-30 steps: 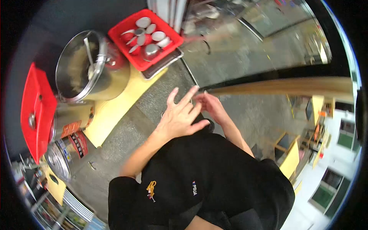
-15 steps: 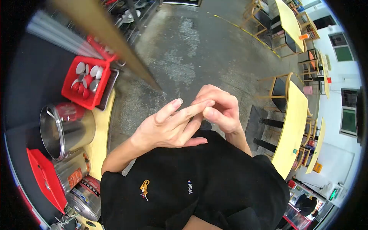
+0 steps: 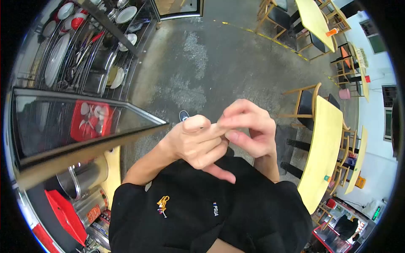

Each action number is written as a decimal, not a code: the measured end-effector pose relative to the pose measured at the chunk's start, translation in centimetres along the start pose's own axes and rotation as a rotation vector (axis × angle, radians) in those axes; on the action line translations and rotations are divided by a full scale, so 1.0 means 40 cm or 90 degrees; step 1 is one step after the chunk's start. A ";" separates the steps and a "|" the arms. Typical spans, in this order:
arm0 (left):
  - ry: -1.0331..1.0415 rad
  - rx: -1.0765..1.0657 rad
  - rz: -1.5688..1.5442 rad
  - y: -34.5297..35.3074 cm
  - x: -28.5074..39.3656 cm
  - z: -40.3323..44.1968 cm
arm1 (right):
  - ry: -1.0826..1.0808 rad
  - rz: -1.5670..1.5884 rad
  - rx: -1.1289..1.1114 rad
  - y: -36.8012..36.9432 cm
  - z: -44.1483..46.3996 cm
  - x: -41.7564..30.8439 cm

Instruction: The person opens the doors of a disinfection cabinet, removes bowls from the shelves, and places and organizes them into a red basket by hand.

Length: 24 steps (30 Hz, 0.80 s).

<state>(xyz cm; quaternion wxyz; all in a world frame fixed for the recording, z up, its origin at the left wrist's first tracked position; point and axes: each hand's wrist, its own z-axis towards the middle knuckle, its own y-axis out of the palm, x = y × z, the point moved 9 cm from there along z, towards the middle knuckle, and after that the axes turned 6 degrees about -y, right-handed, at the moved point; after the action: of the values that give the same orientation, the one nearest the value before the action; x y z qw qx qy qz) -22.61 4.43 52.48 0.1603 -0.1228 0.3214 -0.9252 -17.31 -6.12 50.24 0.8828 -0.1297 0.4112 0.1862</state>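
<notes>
- Left hand [image 3: 197, 142]: partly open, back towards the camera, thumb extended, fingers bent to differing degrees; 1 finger reaches across to the other hand.
- Right hand [image 3: 253, 126]: closed in a pinch on that 1 finger of the left hand. Whether anything small sits between the fingertips cannot be told.
- Position: both hands touch each other, raised in front of the black shirt [image 3: 181, 202], above the floor [image 3: 219, 67].
- Change in grip: 0.5 s ago the 2 hands were also joined; the left fingers are now more bent.
- Change in view: a glass panel [image 3: 36, 126] with a wooden edge now stands at left, and the red basket [image 3: 76, 122] of bowls shows through it.
- Also newly in fuller view: the wire rack [image 3: 97, 71] holding dishes and utensils, upper left, and 1 shoe [image 3: 184, 115] beyond the left hand.
- Right side: yellow table [image 3: 325, 143], chair [image 3: 307, 105] beside it.
</notes>
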 end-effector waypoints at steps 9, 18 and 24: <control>0.038 0.224 -0.280 0.055 -0.404 0.097 | 0.015 -0.150 0.022 -0.119 0.276 0.195; 0.007 0.209 -0.268 0.008 -0.787 0.118 | 0.021 -0.097 0.000 -0.117 0.633 0.431; -0.162 0.198 -0.247 0.018 -1.037 0.090 | 0.028 -0.055 -0.084 -0.114 0.819 0.666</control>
<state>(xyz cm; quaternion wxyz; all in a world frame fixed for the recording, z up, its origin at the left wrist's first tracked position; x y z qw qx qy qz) 16.82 17.47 49.62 0.0361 -0.2713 0.1236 -0.9539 22.65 8.24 50.55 0.8703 -0.2092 0.4114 0.1718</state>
